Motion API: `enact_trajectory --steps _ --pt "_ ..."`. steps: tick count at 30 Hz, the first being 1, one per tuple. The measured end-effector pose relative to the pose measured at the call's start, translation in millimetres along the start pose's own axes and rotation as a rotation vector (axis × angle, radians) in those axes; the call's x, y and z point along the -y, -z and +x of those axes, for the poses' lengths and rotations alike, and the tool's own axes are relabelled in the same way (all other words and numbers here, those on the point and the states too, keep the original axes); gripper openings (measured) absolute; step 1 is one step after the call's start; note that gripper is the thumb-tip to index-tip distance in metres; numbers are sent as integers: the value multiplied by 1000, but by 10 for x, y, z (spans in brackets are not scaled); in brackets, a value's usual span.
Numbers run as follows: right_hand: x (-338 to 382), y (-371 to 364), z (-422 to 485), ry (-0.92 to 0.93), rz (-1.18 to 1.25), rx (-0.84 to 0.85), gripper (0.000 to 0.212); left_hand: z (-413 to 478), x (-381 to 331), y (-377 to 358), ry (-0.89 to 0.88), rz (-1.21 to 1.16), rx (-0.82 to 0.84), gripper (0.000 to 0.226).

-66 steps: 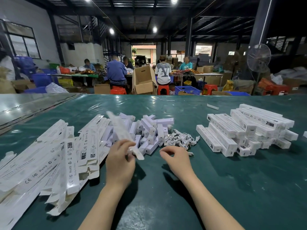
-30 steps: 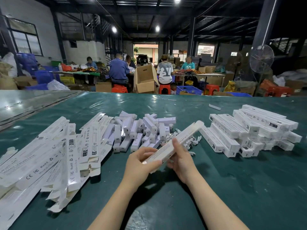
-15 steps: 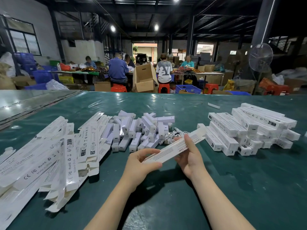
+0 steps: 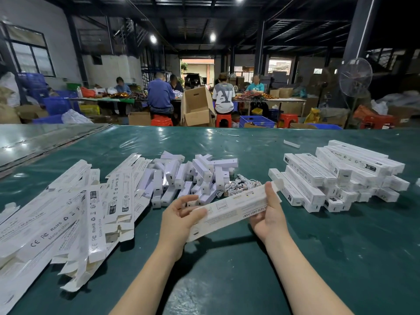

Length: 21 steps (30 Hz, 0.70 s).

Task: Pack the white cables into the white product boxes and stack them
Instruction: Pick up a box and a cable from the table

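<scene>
Now both my hands grip one long white box above the desk's near edge: left hand pinching its near end, right hand clasping the far end.

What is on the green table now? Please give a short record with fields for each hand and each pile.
left hand: grips near end of the long white box
right hand: grips far end of the same box
flat unfolded boxes: heap at left
small white units: pile at centre
white cables: small bunch behind the held box
closed boxes: stack at right
</scene>
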State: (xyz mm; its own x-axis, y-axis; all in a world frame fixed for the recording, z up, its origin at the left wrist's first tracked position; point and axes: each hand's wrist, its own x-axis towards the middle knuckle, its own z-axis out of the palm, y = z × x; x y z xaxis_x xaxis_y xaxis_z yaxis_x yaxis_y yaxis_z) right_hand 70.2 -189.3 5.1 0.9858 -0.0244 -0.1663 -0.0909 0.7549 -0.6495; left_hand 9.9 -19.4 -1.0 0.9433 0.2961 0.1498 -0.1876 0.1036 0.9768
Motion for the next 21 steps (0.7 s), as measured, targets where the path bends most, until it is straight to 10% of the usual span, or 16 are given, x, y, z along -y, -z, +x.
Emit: enact_trajectory --steps 21 --pt "12 62 60 98 69 -22 34 -178 21 -136 -180 579 409 31"
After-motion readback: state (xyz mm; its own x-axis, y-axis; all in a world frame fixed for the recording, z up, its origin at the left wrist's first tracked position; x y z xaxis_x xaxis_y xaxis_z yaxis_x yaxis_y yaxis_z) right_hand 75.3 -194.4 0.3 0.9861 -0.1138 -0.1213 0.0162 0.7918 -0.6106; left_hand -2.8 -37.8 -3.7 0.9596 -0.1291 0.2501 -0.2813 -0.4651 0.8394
